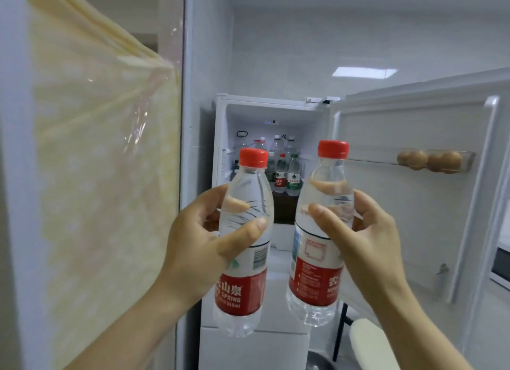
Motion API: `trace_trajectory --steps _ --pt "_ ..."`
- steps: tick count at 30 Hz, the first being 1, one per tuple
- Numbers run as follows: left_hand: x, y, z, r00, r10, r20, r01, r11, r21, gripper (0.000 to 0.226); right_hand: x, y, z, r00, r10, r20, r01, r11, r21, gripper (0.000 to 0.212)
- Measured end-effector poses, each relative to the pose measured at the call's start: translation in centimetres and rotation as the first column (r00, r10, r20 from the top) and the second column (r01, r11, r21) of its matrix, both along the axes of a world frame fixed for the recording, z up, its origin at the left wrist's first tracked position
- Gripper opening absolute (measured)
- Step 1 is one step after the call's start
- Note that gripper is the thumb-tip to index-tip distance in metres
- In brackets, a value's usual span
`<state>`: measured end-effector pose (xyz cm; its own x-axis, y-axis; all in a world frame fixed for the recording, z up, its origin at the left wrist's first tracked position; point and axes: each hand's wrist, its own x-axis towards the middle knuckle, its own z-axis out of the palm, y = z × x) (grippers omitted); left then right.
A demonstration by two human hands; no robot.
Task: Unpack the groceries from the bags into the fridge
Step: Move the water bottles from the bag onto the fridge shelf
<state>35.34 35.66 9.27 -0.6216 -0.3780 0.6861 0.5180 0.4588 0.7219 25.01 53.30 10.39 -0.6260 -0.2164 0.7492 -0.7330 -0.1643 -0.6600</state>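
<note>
Each hand, left hand (pixel 198 248) and right hand (pixel 358 240), wraps a bottle (pixel 244 245) (second bottle (pixel 321 231)); both should stay upright going onto the fridge shelf (pixel 281 197) ahead.

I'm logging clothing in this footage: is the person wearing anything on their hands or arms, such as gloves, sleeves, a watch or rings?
Nothing worn is visible. The left hand and right hand have no gloves and no rings, and the thumbnails look plain and unpainted. The left forearm and right forearm are uncovered down to the frame's edge, with no sleeve, watch or bracelet.
</note>
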Motion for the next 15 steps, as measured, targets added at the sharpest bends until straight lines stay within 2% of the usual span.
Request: trace_trajectory --steps 6,12,15 --pt "-0.6 -4.3 -0.3 1.0 -0.012 0.009 0.012 1.0 0.005 0.053 -0.4 -3.9 -0.4 0.999 -0.031 0.031 0.031 1.0 -0.007 0.054" --pt "-3.6 -6.4 -0.5 0.999 -0.05 0.004 0.05 0.999 0.022 0.05 -3.0 -5.8 -0.4 0.997 -0.067 0.044 0.066 0.998 0.014 0.049" --pt "-6.2 -6.8 -0.7 0.999 -0.038 -0.002 0.039 0.999 0.025 0.051 -5.5 -6.3 -0.6 0.996 -0.073 0.045 0.072 0.997 0.015 0.054"
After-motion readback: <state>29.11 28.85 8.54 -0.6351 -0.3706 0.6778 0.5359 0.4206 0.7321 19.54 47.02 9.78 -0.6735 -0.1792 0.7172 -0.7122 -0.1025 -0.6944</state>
